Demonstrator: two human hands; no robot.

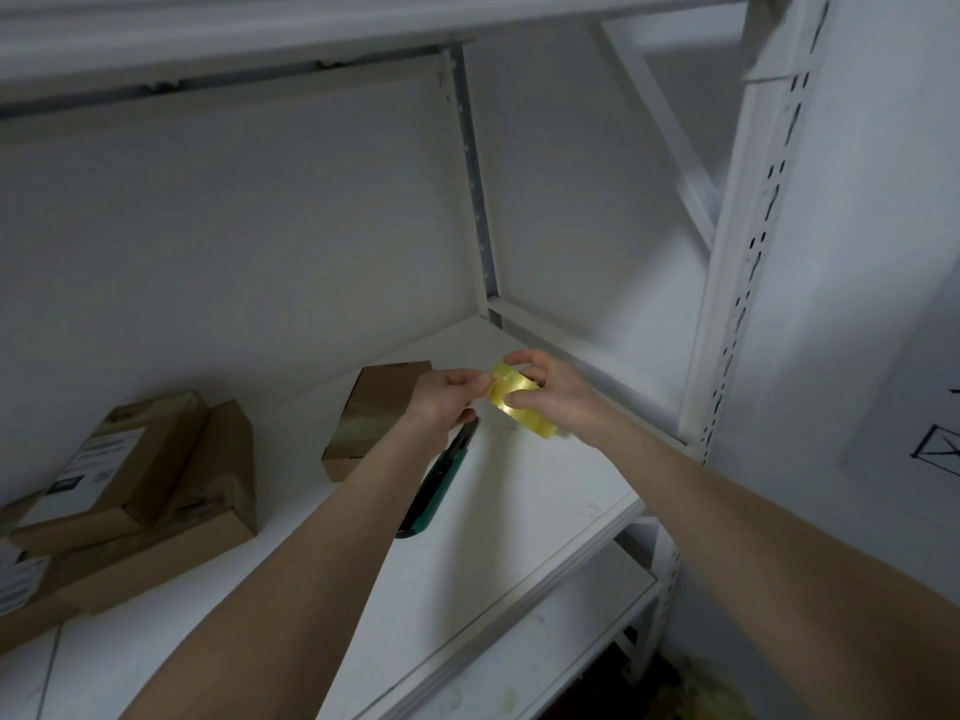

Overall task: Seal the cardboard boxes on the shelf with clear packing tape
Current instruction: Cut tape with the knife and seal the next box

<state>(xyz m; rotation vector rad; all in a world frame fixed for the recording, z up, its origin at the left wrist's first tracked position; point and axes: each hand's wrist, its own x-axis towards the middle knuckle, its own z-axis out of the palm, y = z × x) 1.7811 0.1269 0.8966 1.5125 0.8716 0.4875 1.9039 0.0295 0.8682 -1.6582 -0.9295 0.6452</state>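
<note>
A yellowish clear tape roll (519, 400) is held above the white shelf (545, 491). My right hand (553, 394) grips the roll, fingers curled over its far side. My left hand (449, 400) pinches the tape's loose end at the roll's left edge. A small cardboard box (371, 413) stands on the shelf just behind my left hand. A green and black utility knife (441, 485) lies on the shelf under my left wrist, partly hidden by the forearm. Two stacked cardboard boxes (156, 491) with white labels lie at the left.
White metal shelving surrounds the work: an upright post (748, 252) at the right, a shelf overhead, a lower shelf (561, 646) below. A white wall with a black sketch (935, 449) is at the far right.
</note>
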